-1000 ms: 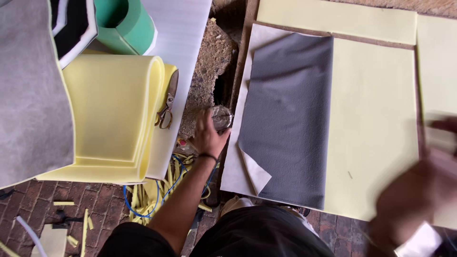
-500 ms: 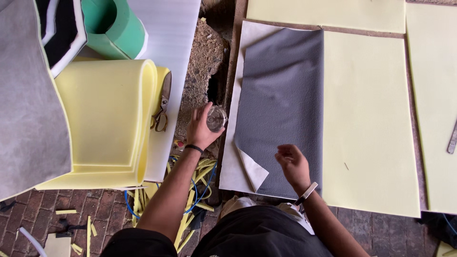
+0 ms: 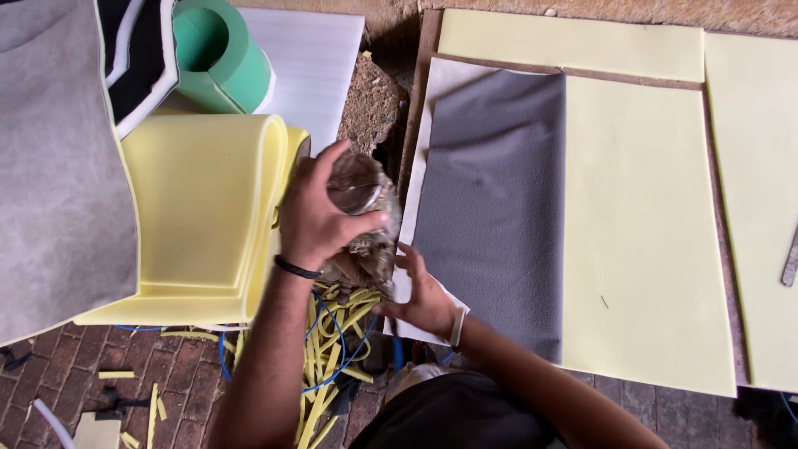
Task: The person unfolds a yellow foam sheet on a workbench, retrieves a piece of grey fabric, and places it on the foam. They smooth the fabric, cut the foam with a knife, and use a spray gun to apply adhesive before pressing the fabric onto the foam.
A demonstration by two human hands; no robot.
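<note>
Both hands [image 3: 320, 218] [image 3: 426, 293] raised, fingers curled

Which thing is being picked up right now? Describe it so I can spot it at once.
Start at the big folded yellow foam on the left, then go to its right edge. There the left hand grips a grimy, glue-crusted jar, with the right hand beneath; it alone is shiny, round and dirty.

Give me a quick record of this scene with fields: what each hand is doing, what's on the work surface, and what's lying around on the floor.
left hand: grips the lid end of a grimy jar, lifted off the surface
right hand: cups the jar from below
work surface: grey fabric sheet laid over a pale yellow foam sheet
beside the person: folded yellow foam, green roll, grey felt
floor: brick paving with yellow foam offcuts and a blue cord
</note>
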